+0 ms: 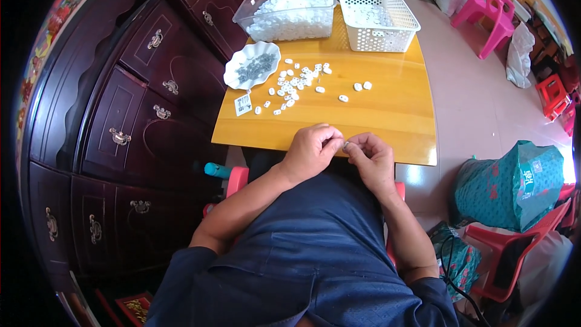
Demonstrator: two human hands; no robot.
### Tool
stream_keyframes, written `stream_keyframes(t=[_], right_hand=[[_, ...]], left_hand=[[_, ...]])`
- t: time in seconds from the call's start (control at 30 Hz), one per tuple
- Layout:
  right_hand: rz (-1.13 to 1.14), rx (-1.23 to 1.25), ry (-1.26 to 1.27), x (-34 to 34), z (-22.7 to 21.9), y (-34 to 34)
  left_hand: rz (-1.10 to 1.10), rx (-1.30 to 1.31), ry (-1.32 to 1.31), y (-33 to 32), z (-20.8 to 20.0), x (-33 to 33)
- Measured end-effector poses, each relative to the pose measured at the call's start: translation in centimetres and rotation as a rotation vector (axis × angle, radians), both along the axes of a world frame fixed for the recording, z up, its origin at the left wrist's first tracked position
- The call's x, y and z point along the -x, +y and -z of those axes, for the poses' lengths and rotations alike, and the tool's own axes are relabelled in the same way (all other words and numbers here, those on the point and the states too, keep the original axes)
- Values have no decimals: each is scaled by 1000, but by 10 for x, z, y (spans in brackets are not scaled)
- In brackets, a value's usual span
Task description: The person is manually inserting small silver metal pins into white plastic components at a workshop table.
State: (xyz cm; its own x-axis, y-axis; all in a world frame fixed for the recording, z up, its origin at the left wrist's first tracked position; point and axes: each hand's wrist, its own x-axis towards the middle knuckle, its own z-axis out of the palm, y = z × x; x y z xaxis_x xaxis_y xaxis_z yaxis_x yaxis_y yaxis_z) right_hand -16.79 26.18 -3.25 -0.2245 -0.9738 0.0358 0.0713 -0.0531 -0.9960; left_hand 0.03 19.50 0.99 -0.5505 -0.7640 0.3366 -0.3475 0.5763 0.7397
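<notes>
At the table's near edge, my left hand (312, 152) and my right hand (373, 161) meet, thumbs and fingers pinched together. A tiny pale piece (345, 145) shows between the fingertips, mostly covered, and its kind cannot be made out. Beyond my hands, many small white plastic pieces with dark holes (293, 85) lie scattered on the wooden table (387, 118). Three more of them (358, 86) rest apart to the right. A white scalloped dish (235, 77) at the left holds small grey, metallic-looking parts (256, 68).
A clear bin (243, 19) heaped with white pieces stands at the table's far side, beside a perforated white basket (380, 39) with more inside. A printed tag (242, 105) lies near the dish. Dark drawers (157, 85) line the left; a teal bag (505, 184) sits right.
</notes>
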Motion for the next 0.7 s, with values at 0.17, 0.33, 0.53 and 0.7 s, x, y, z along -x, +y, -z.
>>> stream_keyframes(t=[0.17,0.33,0.53,0.7], right_hand=[[17,5,-112,7,-7,-3],[18,22,-154,18,-10,-6],[11,10,-153,16,-8,-7],[12,-10,-143,15,-10,-4]], left_hand=[[-17,-221,160,-9,-8,-17],[49,-85,-225,2,-5,-59],[94,424,-585,0,42,-89],[146,472,-743,-5,69,-90]])
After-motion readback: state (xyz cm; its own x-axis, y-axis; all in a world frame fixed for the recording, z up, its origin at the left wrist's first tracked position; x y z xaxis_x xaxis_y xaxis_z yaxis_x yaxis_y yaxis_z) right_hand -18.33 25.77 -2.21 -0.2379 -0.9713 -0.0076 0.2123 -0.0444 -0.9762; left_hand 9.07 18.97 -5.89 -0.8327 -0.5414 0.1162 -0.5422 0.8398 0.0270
